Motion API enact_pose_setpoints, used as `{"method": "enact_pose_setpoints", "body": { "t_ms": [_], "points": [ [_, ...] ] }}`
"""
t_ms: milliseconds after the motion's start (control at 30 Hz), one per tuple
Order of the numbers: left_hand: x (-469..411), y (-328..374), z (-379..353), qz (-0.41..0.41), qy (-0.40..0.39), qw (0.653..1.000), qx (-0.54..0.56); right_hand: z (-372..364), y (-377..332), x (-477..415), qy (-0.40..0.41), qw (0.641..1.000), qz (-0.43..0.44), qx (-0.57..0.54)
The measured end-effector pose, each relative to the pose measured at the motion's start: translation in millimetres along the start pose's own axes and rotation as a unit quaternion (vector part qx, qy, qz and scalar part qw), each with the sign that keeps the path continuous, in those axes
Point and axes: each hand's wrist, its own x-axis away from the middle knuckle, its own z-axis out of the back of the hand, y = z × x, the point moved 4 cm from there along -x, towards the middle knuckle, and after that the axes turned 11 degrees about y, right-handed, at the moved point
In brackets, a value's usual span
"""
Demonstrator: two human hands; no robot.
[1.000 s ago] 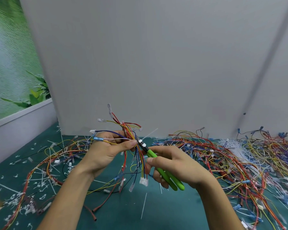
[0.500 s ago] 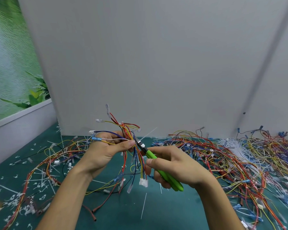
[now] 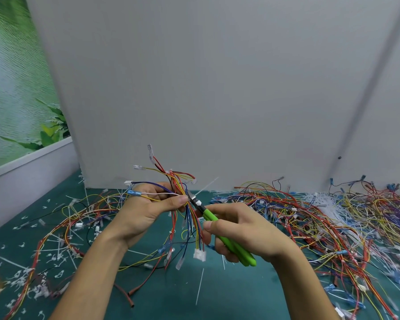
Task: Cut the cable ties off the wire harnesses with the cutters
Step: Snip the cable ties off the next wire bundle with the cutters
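Watcher: Squeezed closer than 1 second ago, the 2 green handles of the cutters (image 3: 210,215) now lie almost together; the hands have barely shifted.
Asker: What's on the far left?
Watcher: Cut white tie scraps (image 3: 51,257) strewn over the green mat (image 3: 217,296), with a loose harness (image 3: 62,227) of red and yellow wires lying among them.
Asker: And the left hand?
Watcher: The left hand (image 3: 146,211) is raised above the mat, thumb and fingers pinching the held harness (image 3: 180,185). Its wires fan up above the grip and hang below it to a white connector (image 3: 199,254).
Asker: Where's the tie?
Watcher: A white cable tie (image 3: 195,200) wraps that bundle just right of the thumb tip, its tail pointing up and right. The cutters' dark nose touches it; whether the blades are round it, I cannot tell.
Asker: Right hand?
Watcher: The right hand (image 3: 247,229) has its fingers curled round the handles. Further right, a big pile of harnesses (image 3: 310,215) lies against the white panel (image 3: 217,88).
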Motion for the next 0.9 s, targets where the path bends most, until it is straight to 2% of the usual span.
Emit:
{"method": "enact_pose_setpoints", "body": {
  "t_ms": [900],
  "points": [
    [4.1, 5.1, -2.5, 0.001, 0.002, 1.000, 0.006, -0.7, -1.4, 1.3, 0.002, 1.000, -0.007, 0.006]
  ]
}}
